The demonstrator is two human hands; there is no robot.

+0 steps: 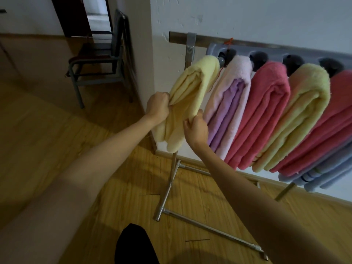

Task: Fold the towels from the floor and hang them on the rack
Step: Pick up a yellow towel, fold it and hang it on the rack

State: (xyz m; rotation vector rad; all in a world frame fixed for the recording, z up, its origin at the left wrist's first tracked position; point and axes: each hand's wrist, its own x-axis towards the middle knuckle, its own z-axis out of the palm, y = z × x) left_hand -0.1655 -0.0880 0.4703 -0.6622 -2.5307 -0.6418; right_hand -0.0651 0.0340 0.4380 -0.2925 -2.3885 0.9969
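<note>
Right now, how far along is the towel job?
Done: lilac, pink and yellow-green towels hang folded on the rack. In hand: left hand and right hand grip the pale yellow towel draped at the end. Left: no towels visible on the floor.

I cannot see the fingertips of my left hand or right hand; they sink into the folds of the yellow towel they grip. Beyond the grip, the rack's top bar lies hidden under towels, and the blue towel is cut off at the frame's right edge.
</note>
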